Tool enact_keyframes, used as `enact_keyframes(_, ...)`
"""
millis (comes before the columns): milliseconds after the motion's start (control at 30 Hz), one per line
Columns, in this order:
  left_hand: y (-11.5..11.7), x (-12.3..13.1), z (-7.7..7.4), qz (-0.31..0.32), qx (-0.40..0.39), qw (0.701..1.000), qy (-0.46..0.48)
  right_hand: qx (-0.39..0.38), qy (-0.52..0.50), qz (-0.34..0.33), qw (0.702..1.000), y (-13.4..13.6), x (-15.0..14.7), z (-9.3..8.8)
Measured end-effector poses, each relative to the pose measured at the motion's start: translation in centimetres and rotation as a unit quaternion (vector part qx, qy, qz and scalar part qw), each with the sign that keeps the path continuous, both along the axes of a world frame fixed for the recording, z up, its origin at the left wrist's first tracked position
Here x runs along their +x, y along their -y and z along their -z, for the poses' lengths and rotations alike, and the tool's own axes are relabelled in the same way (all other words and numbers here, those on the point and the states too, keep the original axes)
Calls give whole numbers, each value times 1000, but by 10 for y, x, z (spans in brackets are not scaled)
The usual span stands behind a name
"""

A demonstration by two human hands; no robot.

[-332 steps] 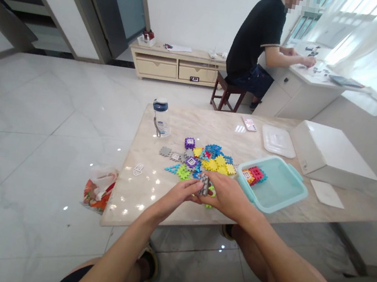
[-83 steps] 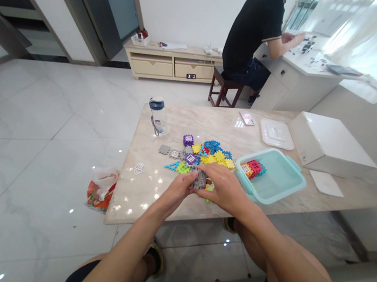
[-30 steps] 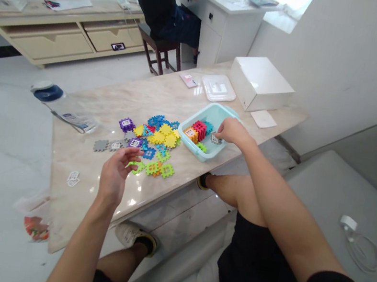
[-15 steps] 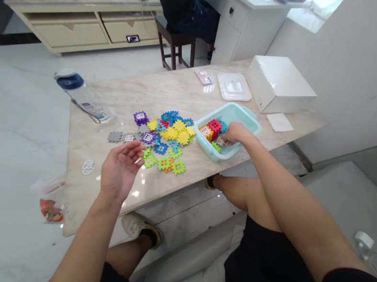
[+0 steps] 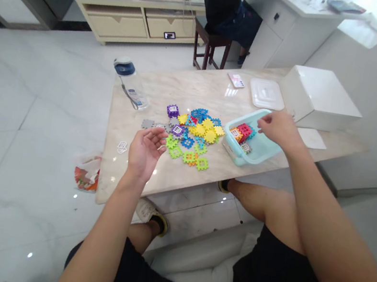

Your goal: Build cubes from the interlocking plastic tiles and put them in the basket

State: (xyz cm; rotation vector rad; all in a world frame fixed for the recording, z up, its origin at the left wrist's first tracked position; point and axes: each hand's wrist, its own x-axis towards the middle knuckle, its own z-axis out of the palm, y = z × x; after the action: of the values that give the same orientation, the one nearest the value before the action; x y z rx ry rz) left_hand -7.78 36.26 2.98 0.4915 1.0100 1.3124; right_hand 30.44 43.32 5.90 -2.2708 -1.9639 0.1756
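Note:
My left hand (image 5: 145, 152) hovers palm up at the near left side of the loose puzzle tiles, fingers loosely curled and holding nothing. Spread beside it are notched plastic tiles: yellow ones (image 5: 205, 130), green ones (image 5: 190, 157), blue ones (image 5: 187, 142), a purple tile with a white window insert (image 5: 177, 130) and a grey tile (image 5: 148, 124). Over the light-blue basket (image 5: 248, 160), my right hand (image 5: 278, 127) is raised with bent fingers and no visible object in them. Inside the basket sit red tiles (image 5: 244, 132), an orange tile (image 5: 236, 134) and a grey tile with a white insert (image 5: 246, 147).
A water bottle (image 5: 132, 85) stands at the table's far left, near white inserts (image 5: 122, 147). Behind the basket are a clear lid (image 5: 267, 94), a phone (image 5: 235, 80) and a white box (image 5: 322, 99). Another person (image 5: 223, 3) sits on a stool beyond.
My right hand has let go of the grey tile inside the basket and lifted up and away. My left hand stays by the tiles. The whole view has shifted left.

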Motion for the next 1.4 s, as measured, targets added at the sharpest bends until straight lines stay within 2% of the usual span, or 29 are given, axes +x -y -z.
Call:
enact_keyframes(67,0,0,-1,-2,0,1000,6,69,-67,-74,993,17,-33,-11)
enact_keyframes(133,0,1,0,-1,-2,1000,12,26,-85,-205,975,36,-74,-9)
enact_keyframes(200,-2,4,3,14,-1,1000,7,-39,-27,-312,949,51,-110,3)
enact_keyframes(300,-1,9,8,69,-6,997,-13,-93,58,-373,922,56,-138,28)
enact_keyframes(367,3,8,11,101,-14,995,-21,-125,83,-383,912,52,-139,44)
enact_keyframes(467,12,1,11,104,-12,994,-29,-157,93,-383,906,44,-132,62)
enact_keyframes(633,22,-17,-3,106,14,994,-36,-181,108,-390,896,42,-132,81)
enact_keyframes(733,22,-24,-15,96,29,995,-31,-190,134,-395,889,40,-134,79)
enact_keyframes(800,22,-28,-20,82,33,996,-19,-187,140,-372,898,37,-135,73)
enact_keyframes(867,22,-31,-21,70,29,997,-1,-168,130,-351,912,32,-139,67)
enact_keyframes(933,23,-35,-20,52,16,998,20,-142,113,-362,914,29,-146,65)
enact_keyframes(1033,24,-40,-15,11,-3,999,39,-134,110,-402,899,27,-160,69)
enact_keyframes(1167,25,-46,-11,-35,-13,998,51,-144,130,-409,892,25,-173,79)
enact_keyframes(1400,26,-56,-14,-54,-28,995,84,-143,148,-421,884,27,-177,88)
